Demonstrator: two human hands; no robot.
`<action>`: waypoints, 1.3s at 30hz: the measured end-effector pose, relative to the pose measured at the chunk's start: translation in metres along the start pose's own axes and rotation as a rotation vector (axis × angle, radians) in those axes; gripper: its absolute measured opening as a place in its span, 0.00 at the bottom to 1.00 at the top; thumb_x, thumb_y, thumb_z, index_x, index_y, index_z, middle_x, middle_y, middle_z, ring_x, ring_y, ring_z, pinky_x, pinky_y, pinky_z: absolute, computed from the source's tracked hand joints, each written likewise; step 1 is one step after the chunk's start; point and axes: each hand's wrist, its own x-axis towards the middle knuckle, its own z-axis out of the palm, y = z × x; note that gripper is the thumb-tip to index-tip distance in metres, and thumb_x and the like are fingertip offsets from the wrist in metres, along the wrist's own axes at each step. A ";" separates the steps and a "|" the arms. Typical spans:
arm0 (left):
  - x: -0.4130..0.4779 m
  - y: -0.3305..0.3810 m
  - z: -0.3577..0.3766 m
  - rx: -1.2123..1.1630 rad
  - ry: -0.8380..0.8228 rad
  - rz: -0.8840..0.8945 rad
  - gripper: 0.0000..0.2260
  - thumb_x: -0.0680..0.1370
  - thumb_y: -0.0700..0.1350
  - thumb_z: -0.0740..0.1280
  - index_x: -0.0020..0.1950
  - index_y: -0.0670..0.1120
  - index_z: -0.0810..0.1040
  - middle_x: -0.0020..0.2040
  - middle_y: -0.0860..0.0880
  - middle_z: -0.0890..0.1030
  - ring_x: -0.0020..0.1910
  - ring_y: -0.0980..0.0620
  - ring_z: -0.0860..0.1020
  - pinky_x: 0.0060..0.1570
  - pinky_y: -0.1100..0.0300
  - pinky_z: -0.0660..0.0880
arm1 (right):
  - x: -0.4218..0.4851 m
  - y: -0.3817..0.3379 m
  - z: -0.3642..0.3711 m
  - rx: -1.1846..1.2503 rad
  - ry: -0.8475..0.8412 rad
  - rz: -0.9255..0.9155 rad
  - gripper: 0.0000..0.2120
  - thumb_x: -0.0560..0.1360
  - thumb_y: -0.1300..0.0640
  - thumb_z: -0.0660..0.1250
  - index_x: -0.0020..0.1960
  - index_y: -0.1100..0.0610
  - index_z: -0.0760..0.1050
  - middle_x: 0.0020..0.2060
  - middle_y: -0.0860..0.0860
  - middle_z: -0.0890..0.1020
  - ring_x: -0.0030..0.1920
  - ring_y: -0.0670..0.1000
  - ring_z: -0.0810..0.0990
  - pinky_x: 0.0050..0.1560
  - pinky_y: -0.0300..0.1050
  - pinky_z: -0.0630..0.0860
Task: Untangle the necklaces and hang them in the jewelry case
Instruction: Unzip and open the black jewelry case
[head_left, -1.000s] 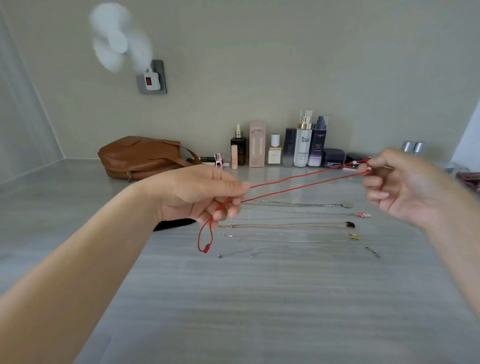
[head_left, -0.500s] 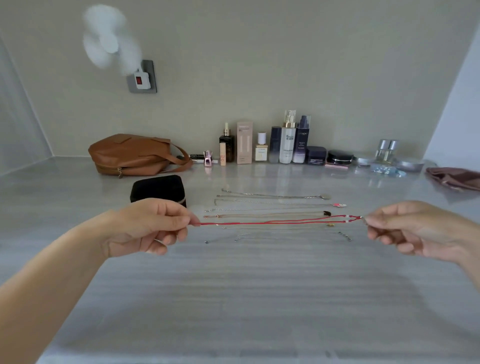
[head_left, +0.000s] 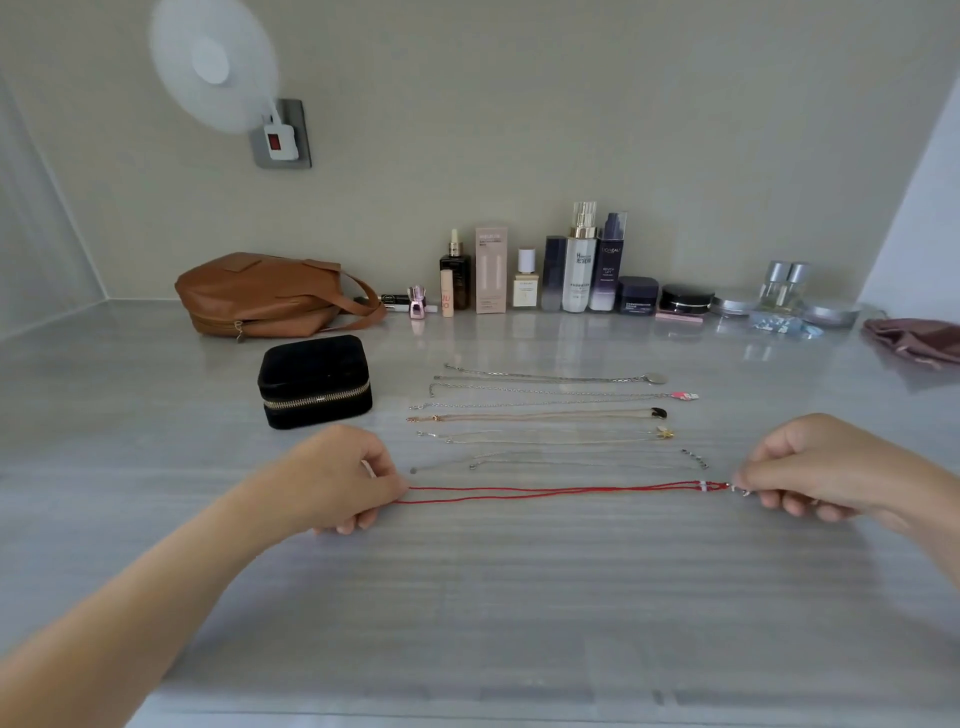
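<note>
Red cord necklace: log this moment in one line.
left hand: pinches left end | right hand: pinches right end | red cord necklace: stretched straight between hands | jewelry case: zipped shut

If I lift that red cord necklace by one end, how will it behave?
Probably floppy: the red cord necklace runs straight only where the left hand and right hand pinch its ends. Likely very light, being so thin.

I see the left hand (head_left: 332, 483) and right hand (head_left: 810, 467) pinching the red necklace (head_left: 561, 491) taut between them; the zipped jewelry case (head_left: 314, 382) sits at the left hand's twelve o'clock.
</note>
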 end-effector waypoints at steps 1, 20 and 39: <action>0.000 0.001 0.001 0.067 0.024 0.009 0.07 0.74 0.49 0.67 0.41 0.46 0.76 0.21 0.52 0.76 0.18 0.58 0.70 0.22 0.66 0.66 | 0.001 0.001 0.000 -0.016 0.005 0.004 0.05 0.67 0.63 0.70 0.35 0.64 0.79 0.19 0.50 0.76 0.17 0.44 0.69 0.18 0.33 0.59; 0.071 -0.053 -0.093 0.035 0.236 0.008 0.49 0.63 0.56 0.76 0.75 0.50 0.51 0.76 0.48 0.53 0.75 0.47 0.53 0.72 0.49 0.56 | 0.014 -0.120 0.083 -0.142 -0.070 -0.578 0.09 0.68 0.49 0.71 0.35 0.54 0.77 0.22 0.46 0.79 0.24 0.41 0.73 0.31 0.37 0.71; 0.050 -0.063 -0.108 -0.241 0.054 0.082 0.23 0.71 0.65 0.62 0.61 0.57 0.72 0.57 0.61 0.70 0.52 0.53 0.75 0.43 0.70 0.72 | 0.042 -0.199 0.182 -0.139 -0.207 -0.703 0.38 0.61 0.41 0.74 0.66 0.52 0.67 0.42 0.45 0.81 0.46 0.47 0.80 0.51 0.49 0.77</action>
